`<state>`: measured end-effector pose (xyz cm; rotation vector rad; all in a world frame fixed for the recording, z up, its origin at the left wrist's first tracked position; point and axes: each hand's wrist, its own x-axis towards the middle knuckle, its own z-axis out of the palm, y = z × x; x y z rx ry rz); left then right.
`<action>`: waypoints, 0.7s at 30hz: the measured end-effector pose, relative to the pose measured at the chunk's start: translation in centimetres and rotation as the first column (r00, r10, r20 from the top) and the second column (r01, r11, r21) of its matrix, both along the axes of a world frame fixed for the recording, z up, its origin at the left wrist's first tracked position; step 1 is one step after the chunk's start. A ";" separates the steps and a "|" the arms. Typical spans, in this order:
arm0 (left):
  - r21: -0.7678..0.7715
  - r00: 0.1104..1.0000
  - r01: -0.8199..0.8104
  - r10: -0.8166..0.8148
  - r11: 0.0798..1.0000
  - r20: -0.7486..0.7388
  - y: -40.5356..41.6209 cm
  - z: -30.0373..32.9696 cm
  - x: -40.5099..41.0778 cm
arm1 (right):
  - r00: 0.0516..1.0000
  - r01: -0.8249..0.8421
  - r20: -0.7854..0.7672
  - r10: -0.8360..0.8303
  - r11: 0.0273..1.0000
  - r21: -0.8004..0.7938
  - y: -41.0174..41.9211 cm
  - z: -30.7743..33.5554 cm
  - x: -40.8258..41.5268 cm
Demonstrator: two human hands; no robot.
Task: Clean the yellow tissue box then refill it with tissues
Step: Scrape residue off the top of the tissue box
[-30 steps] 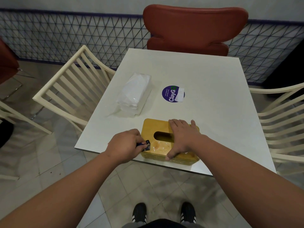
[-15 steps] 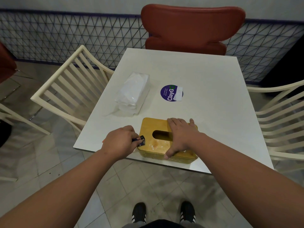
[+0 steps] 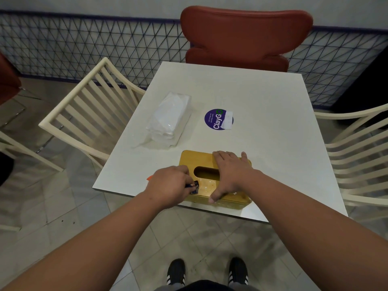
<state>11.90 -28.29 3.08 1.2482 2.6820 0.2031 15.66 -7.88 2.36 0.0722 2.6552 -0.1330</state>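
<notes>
The scene is dim and evenly lit, with muted, slightly grainy colour. Light seems to fall from overhead: the white table (image 3: pixel 262 114) is the brightest surface, its near edge giving off a pale sheen, and soft, faint shadows sit under the tissue pack (image 3: pixel 168 120). The floor (image 3: pixel 42 206) is darker. Wide-angle distortion bows the cream chairs (image 3: pixel 84 108) and stretches the forearms at the frame's edges, where detail softens
</notes>
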 end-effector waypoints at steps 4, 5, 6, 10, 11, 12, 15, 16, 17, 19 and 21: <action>-0.010 0.999 -0.039 0.039 0.999 0.020 -1.0 0.1 -1.5 | 1.000 0.002 0.001 -0.002 1.000 -0.012 0.1 0.1 0.0; -0.010 0.999 -0.048 0.048 0.999 0.021 -1.2 0.0 -1.7 | 1.000 0.003 0.000 -0.003 1.000 -0.016 0.1 0.1 0.0; -0.011 0.999 -0.040 0.041 0.999 0.020 -1.2 -0.1 -1.7 | 1.000 0.004 0.001 -0.004 1.000 -0.015 0.1 0.1 0.0; 0.008 0.998 0.052 -0.052 0.999 0.025 0.2 -0.2 -0.6 | 1.000 0.002 -0.001 -0.002 1.000 -0.001 0.0 0.1 0.0; 0.011 0.998 0.053 -0.053 0.999 0.027 0.1 -0.1 -0.8 | 1.000 0.002 0.002 -0.002 1.000 -0.002 0.0 0.1 0.0; 0.009 0.999 0.038 -0.039 0.999 0.033 -0.3 -0.1 -1.1 | 1.000 0.001 0.006 -0.001 1.000 -0.003 0.0 0.1 0.0; 0.002 0.999 -0.032 0.032 0.999 0.030 -1.4 0.0 -2.1 | 1.000 0.001 0.004 -0.001 1.000 -0.009 0.1 0.1 0.0; 0.002 0.999 -0.033 0.033 0.999 0.018 -1.3 0.0 -2.1 | 1.000 0.000 0.004 0.000 1.000 -0.007 0.1 0.0 0.0; -0.001 1.000 -0.018 0.018 1.000 0.012 -0.9 0.0 -1.8 | 1.000 0.000 0.003 0.000 1.000 -0.005 0.1 0.0 0.0; -0.005 0.999 0.037 -0.037 0.999 0.018 0.2 -0.1 -1.0 | 1.000 0.001 0.002 -0.001 1.000 -0.001 0.0 0.0 0.0; -0.013 0.997 0.068 -0.067 0.998 0.030 0.4 -0.1 -0.9 | 1.000 0.003 0.000 -0.003 1.000 -0.003 0.1 0.0 0.0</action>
